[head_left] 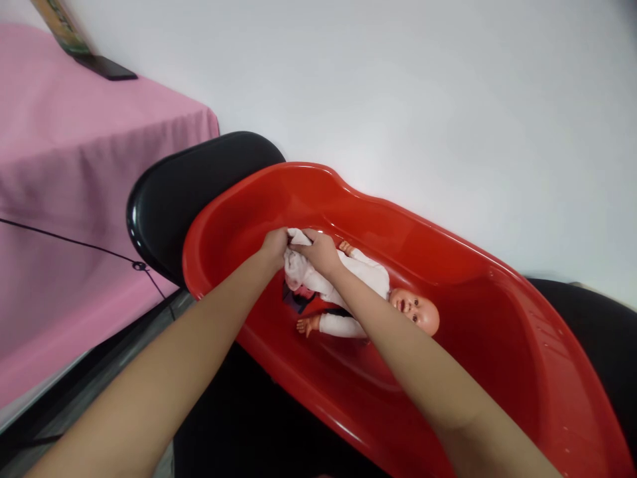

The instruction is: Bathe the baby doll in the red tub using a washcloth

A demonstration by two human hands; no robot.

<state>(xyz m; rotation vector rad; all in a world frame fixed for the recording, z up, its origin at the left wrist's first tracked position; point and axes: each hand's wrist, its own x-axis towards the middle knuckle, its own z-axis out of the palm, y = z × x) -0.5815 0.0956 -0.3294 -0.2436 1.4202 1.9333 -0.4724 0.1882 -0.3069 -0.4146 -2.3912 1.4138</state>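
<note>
White wall (438, 113) | red tub (488, 338) — doll (368, 272) inside | left fingers (283, 239), right fingers (310, 235) — pinched closed on white garment (297, 267)

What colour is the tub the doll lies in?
The tub is red, clear in the head view.

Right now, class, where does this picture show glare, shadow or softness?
Head view: glare streaks the rim of the glossy red plastic tub; head view: soft shadows fill the folds of the draped pink cloth; head view: the bare left hand and bare right hand look slightly soft, with little fine detail in the white fabric between them.
</note>
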